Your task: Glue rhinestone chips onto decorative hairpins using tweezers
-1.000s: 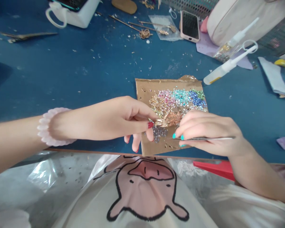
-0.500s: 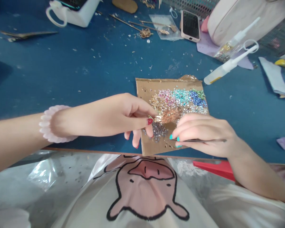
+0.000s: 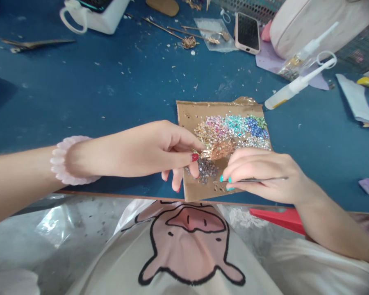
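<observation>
My left hand pinches a gold-coloured metal ornament between thumb and forefinger, over a piece of cardboard. The ornament's end under my fingers is hidden. In my right hand is a thin metal tool like tweezers, its tip pointing left, low over the cardboard near a pile of dark grey rhinestones. Whether the tip holds anything is too small to tell. Farther up the cardboard lie loose rhinestones in pink, turquoise, blue and other colours.
Right of the cardboard lies a white glue bottle with a long nozzle. A phone, a clear plastic bag and gold hairpin-like sticks lie at the back. Scissors rest at the far left, near a white box.
The metal tool in my right hand has shifted slightly and tilts a little differently. My left hand and the ornament stay almost still.
</observation>
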`<move>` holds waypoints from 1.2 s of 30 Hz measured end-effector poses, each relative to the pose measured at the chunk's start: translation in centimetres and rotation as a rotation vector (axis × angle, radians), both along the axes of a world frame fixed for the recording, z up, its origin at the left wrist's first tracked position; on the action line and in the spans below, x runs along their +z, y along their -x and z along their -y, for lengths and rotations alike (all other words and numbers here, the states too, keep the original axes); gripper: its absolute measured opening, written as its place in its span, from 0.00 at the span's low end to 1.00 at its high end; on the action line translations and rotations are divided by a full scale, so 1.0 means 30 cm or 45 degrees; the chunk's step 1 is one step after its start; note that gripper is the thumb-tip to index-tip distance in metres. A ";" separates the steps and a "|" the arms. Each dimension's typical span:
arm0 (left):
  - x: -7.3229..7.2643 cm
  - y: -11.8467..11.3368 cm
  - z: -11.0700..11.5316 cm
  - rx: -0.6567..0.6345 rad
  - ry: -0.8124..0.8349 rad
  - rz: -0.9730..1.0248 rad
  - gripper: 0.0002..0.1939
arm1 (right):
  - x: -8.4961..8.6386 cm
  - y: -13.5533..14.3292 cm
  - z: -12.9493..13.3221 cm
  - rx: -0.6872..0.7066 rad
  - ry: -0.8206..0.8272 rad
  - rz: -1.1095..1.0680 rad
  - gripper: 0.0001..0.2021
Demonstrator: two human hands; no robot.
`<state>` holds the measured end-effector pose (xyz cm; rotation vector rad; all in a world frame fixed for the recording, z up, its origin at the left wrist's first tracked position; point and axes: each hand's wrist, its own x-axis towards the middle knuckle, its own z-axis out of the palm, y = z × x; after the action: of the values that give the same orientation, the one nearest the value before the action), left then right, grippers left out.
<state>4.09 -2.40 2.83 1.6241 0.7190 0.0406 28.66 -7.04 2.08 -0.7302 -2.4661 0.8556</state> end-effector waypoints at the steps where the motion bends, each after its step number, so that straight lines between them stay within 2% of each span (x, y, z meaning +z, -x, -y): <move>1: 0.001 0.001 0.001 0.000 0.000 -0.004 0.11 | 0.000 -0.001 0.000 -0.002 -0.001 0.003 0.04; 12: 0.003 0.002 0.002 0.007 0.006 0.001 0.11 | -0.002 0.000 0.003 -0.009 0.018 -0.017 0.06; 31: -0.001 0.002 0.001 -0.008 0.024 0.028 0.10 | 0.003 0.007 0.004 -0.013 0.028 -0.026 0.05; 36: -0.003 0.000 0.001 -0.001 0.016 0.032 0.11 | -0.002 0.003 0.007 -0.034 0.058 -0.090 0.08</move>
<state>4.09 -2.45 2.75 1.6092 0.6977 0.0556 28.58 -7.25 2.02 -0.7341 -2.3768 0.9150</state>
